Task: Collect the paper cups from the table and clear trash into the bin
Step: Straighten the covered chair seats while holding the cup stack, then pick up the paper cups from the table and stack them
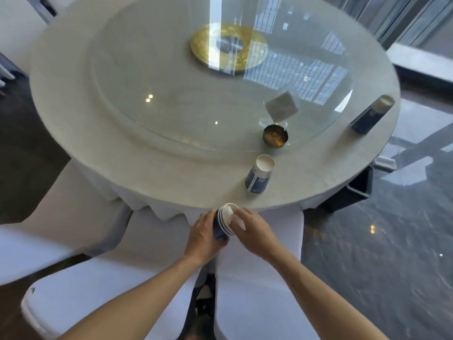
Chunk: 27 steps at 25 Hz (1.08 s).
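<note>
My left hand (203,231) grips a stack of nested blue-and-white paper cups (225,222), tilted with the mouths toward the right, just below the table's near edge. My right hand (252,229) holds a crumpled white tissue (239,220) at the mouth of the top cup. A single blue paper cup (259,174) stands upright on the white tablecloth (98,133) near the front right. A dark blue cup (372,114) stands at the far right rim of the table.
A glass turntable (171,94) with a gold centre disc (228,49) covers the table's middle. On it sit a brass ashtray (275,138) and a white napkin holder (282,105). White-covered chairs (110,290) stand beneath my arms. A dark bin (353,192) stands at the right, under the table's edge.
</note>
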Each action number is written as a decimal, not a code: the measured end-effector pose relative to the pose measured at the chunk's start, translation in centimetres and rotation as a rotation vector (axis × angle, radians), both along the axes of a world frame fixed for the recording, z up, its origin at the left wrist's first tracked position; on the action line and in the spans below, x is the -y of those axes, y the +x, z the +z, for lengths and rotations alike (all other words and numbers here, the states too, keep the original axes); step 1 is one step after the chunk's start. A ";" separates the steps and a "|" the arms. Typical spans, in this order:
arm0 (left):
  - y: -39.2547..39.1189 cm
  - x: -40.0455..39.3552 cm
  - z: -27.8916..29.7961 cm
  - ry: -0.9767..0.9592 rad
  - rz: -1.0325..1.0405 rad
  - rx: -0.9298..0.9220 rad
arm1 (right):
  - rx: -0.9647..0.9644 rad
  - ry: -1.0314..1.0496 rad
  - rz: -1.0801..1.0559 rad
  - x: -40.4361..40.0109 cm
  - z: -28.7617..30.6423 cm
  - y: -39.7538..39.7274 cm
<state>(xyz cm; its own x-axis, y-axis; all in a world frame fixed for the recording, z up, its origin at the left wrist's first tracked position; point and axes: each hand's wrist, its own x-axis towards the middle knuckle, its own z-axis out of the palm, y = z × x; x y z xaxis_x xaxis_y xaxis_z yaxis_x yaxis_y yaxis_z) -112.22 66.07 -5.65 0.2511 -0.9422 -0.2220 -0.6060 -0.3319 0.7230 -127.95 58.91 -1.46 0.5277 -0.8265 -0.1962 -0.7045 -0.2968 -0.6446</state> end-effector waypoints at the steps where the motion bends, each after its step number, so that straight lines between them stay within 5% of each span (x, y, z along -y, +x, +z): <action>1: 0.1 0.2 0.2 -0.009 0.026 -0.032 | -0.048 -0.091 0.033 0.3 0.7 -0.2; 4: 0.0 1.2 0.5 -0.063 0.058 -0.113 | -0.187 -0.202 0.160 1.6 2.4 -0.5; 7: -0.4 2.0 0.7 -0.113 -0.012 -0.045 | -0.330 -0.004 0.232 2.9 2.4 0.2; 12: -0.1 2.6 0.3 -0.128 -0.126 -0.002 | -0.165 0.355 0.151 4.7 0.9 0.7; 15: 0.7 3.0 0.1 -0.084 -0.056 -0.040 | -0.035 0.270 -0.052 4.9 1.8 0.6; 18: 1.4 3.6 -0.1 -0.061 0.012 -0.069 | 0.022 -0.118 -0.167 7.5 3.6 0.6; 21: 1.8 4.1 0.2 -0.040 0.045 -0.107 | -0.219 -0.587 0.055 11.3 4.6 1.1; 25: 2.2 4.0 0.5 -0.014 0.074 -0.182 | -0.686 -0.406 0.207 15.4 4.8 1.6; 27: 2.8 3.9 0.9 0.016 0.094 -0.212 | -0.771 -0.312 0.231 15.8 3.7 0.8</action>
